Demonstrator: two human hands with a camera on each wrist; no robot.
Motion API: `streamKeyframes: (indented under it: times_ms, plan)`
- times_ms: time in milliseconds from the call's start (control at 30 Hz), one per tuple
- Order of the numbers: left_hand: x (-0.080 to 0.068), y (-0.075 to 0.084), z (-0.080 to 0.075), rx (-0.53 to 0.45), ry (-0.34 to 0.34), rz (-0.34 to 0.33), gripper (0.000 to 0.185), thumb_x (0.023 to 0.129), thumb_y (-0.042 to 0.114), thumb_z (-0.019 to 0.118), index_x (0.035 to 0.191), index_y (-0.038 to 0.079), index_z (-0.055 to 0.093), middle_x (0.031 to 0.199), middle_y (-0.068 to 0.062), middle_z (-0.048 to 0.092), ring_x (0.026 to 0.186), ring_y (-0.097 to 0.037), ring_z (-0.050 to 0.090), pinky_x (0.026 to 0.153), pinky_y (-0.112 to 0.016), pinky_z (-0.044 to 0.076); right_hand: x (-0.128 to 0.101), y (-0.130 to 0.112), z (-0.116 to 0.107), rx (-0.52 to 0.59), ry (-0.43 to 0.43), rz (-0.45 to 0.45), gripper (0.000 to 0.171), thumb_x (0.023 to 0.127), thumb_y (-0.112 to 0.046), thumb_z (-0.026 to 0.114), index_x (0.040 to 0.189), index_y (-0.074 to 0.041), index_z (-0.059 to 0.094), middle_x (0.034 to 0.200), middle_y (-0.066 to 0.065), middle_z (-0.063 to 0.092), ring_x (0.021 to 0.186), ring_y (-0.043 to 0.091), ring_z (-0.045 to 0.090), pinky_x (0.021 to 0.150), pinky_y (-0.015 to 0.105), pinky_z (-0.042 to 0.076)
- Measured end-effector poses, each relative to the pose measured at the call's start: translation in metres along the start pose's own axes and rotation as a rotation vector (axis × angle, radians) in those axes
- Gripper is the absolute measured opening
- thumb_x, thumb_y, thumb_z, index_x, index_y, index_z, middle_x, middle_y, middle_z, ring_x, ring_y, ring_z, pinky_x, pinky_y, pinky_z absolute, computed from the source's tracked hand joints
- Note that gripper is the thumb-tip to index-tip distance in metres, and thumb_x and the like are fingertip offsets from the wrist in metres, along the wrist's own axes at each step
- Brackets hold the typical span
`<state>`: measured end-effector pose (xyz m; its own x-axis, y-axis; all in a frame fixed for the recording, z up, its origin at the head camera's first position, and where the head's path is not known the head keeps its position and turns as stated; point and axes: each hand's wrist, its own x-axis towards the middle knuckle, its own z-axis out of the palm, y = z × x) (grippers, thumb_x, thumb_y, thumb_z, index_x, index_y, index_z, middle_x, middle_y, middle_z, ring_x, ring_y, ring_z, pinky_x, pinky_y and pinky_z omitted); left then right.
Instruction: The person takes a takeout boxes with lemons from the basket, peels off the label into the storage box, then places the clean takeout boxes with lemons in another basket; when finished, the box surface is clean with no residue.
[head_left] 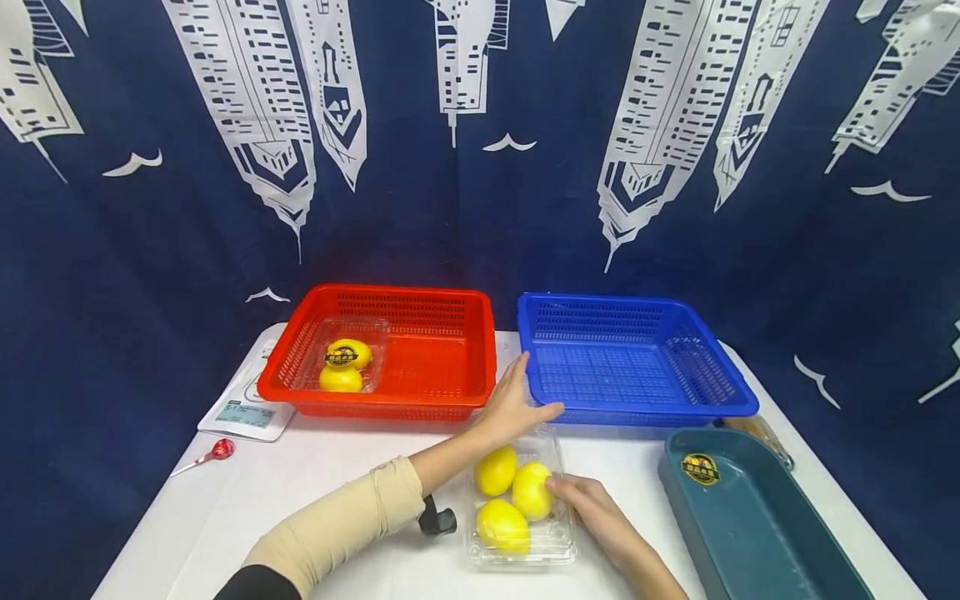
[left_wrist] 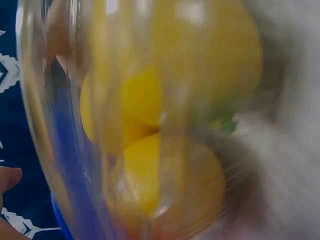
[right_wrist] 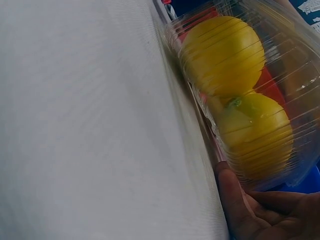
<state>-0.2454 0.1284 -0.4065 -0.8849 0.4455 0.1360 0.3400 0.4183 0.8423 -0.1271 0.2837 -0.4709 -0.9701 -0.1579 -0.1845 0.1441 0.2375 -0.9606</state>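
3 lemons (head_left: 502, 525) on show in a clear container (head_left: 564, 546)

Up in the head view, the container sits on the white tabletop (head_left: 247, 508), in front of the gap between a red basket (head_left: 435, 367) and a blue basket (head_left: 615, 371). Above its far end, there's the left hand (head_left: 513, 412), fingers stretched out, thumb well apart, nothing seen in its grasp! On the other flank, the right hand (head_left: 596, 508) is at the container's right side, a fingertip lined up with a lemon; pinching or merely touching, I can't tell. Over in the red basket, a second container (head_left: 377, 329) shows 2 more lemons, and a teal tray (head_left: 772, 500) stands out on the right.

To the left wrist view: clear plastic fills the foreground, blurred, lemons glowing behind it, a bit of finger poking in at the left edge.

And the right wrist view, what a look at that ribbed wall! 2 lemons show behind it, with the right hand's thumb right by the lower corner.

Handling, my call: modest weight, firm fruit ready to roll, a thin, slick, springy shell that could buckle under a hard squeeze. Best hold looks low on the 2 long sides, kept level.
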Motion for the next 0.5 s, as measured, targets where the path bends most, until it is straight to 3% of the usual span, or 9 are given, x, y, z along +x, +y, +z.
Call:
streamKeyframes:
  times_ms: [133, 333, 500]
  plan:
    - [0.013, -0.001, 0.006, 0.003, 0.005, -0.022, 0.102, 0.082, 0.038, 0.075, 0.156, 0.006, 0.013, 0.163, -0.015, 0.02, 0.148, -0.033, 0.027, 0.119, -0.053, 0.028, 0.0, 0.0, 0.0, -0.013, 0.017, 0.001, 0.05, 0.1, -0.031, 0.047, 0.126, 0.009, 0.058, 0.118, 0.014, 0.068, 0.109, 0.013, 0.057, 0.098, 0.026, 0.042]
    - [0.026, -0.007, 0.014, 0.04, 0.0, 0.011, 0.106, 0.081, 0.043, 0.073, 0.155, 0.0, 0.01, 0.163, -0.018, 0.012, 0.15, -0.035, 0.02, 0.122, -0.052, 0.022, 0.0, 0.0, 0.0, -0.02, 0.038, 0.013, 0.049, 0.099, -0.032, 0.047, 0.127, 0.008, 0.059, 0.12, 0.015, 0.067, 0.111, 0.014, 0.056, 0.099, 0.03, 0.041]
    - [0.03, -0.009, 0.018, 0.083, -0.027, -0.001, 0.11, 0.082, 0.049, 0.07, 0.155, -0.002, 0.005, 0.164, -0.018, 0.003, 0.152, -0.035, 0.011, 0.123, -0.052, 0.018, 0.0, 0.0, 0.002, -0.029, 0.05, 0.015, 0.049, 0.099, -0.033, 0.048, 0.127, 0.007, 0.06, 0.123, 0.015, 0.066, 0.117, 0.019, 0.055, 0.105, 0.043, 0.042]
